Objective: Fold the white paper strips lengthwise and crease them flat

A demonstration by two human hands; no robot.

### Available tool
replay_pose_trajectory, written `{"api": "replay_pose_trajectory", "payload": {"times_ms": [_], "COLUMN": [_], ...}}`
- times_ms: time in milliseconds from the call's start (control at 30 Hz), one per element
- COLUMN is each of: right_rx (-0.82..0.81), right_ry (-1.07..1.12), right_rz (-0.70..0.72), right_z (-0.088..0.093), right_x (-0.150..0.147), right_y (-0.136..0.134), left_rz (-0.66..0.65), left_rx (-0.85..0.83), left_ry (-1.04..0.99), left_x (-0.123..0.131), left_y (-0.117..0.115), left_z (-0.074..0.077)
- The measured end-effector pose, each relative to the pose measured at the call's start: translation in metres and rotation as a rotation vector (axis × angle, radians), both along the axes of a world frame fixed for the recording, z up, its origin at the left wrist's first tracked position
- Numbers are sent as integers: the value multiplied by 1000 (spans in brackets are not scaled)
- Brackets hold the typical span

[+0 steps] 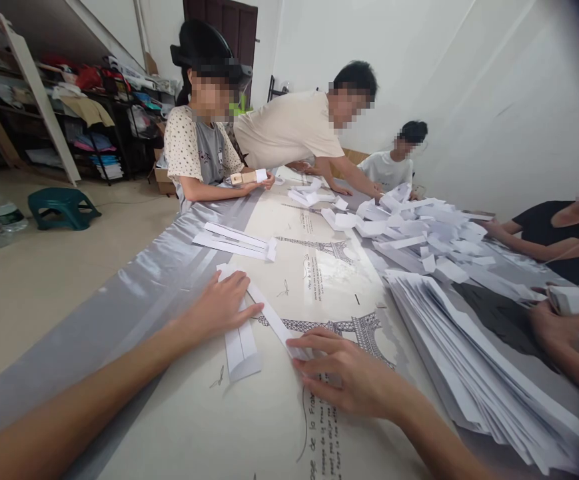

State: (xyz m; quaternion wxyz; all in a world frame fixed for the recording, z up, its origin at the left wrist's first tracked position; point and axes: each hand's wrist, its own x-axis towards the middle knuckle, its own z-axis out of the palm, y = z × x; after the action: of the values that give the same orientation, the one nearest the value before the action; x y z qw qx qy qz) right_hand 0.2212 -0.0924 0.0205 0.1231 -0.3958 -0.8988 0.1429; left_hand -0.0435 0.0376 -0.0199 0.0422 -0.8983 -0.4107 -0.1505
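A white folded paper piece (pixel 242 350) lies on the table in front of me. My left hand (pixel 219 303) rests flat over its upper part, thumb stretched out to the right. From under that hand a narrow paper strip (pixel 269 312) slants down to the right. My right hand (pixel 342 370) has its fingers around the lower end of this strip, palm low over the table; the exact fingertip contact is partly hidden. Just beyond my left hand lie more folded white strips (pixel 236 241), with a small white piece at their right end.
The table cover (pixel 169 420) bears Eiffel Tower prints. A stack of long white papers (pixel 474 360) lies at right, behind it a heap of folded paper pieces (pixel 419 223). Several people sit or lean around the table. A green stool (pixel 62 203) stands on the floor at left.
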Motion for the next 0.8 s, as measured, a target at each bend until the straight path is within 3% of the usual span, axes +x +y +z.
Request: {"api": "replay_pose_trajectory", "payload": {"times_ms": [333, 800], "right_rx": [48, 34], "right_ry": [-13, 1], "right_rz": [-52, -85], "right_z": [-10, -11], "right_x": [8, 12], "right_y": [1, 5], "left_rz": [124, 149], "left_rx": [114, 132], "left_ry": [173, 174], "left_x": [-2, -2], "left_y": [-4, -6], "left_z": [5, 6]}}
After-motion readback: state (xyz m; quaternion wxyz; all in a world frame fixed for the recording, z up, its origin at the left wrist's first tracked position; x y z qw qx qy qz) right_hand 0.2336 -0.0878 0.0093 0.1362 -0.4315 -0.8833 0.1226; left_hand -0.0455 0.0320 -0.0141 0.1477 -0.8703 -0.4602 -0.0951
